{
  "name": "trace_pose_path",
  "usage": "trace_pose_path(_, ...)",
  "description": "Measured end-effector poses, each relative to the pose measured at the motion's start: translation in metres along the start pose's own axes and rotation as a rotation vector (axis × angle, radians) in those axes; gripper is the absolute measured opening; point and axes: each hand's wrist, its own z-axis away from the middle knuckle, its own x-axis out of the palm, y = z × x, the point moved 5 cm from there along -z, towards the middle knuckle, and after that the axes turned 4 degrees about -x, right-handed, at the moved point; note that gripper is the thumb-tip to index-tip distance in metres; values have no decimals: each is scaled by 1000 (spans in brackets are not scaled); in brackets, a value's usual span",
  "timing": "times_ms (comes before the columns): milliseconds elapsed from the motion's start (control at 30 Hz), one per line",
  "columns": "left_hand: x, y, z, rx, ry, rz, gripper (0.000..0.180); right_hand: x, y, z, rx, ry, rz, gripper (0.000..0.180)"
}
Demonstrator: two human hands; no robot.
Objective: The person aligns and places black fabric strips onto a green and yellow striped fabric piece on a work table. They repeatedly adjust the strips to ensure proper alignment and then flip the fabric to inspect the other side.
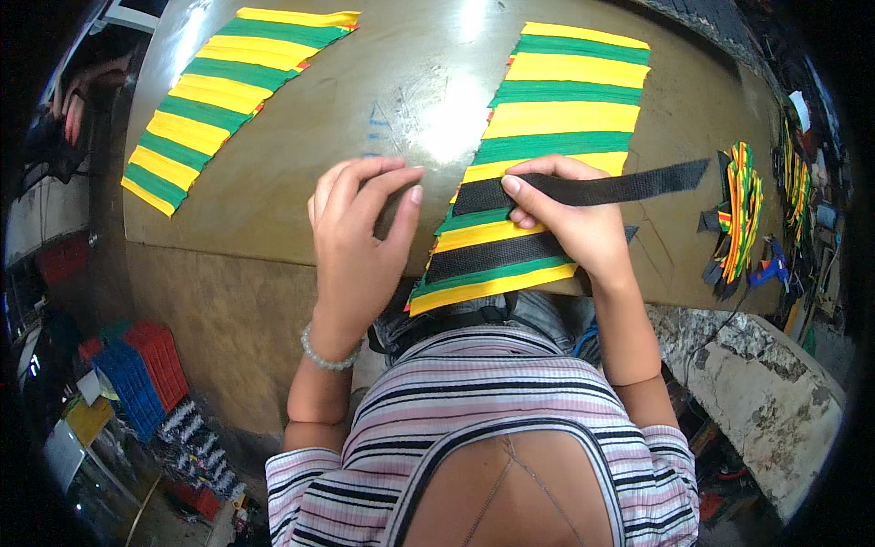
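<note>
My right hand (576, 208) pinches a black woven strap (643, 185) between thumb and fingers. The strap's left part lies across a yellow and green striped fabric piece (572, 91), and its free end points right past the fabric's edge. Nearer to me, a second black strap (497, 257) rests across the same fabric, its right part partly hidden by my right hand and wrist. My left hand (365, 205) hovers just left of the fabric with fingers curved, thumb apart and nothing in it. The fabric's near end reaches the table's near edge.
Another striped yellow and green fabric piece (219, 96) lies on the left of the metal-topped table (383, 73). At the right are a bundle of striped strips (743, 210) with black ends and a blue glue gun (773, 266). Blue and red stacked goods (137, 378) stand below left.
</note>
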Motion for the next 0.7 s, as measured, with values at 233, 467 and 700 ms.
trace_pose_path(233,16,-1,4,-25,-25,-76,21,2,-1,6,-105,34,139,18)
trace_pose_path(467,13,17,-6,56,-6,44,21,1,-9,4,-112,15,46,18)
trace_pose_path(700,21,69,-46,4,-588,778,35,11,-42,34,-362,-589,158,23)
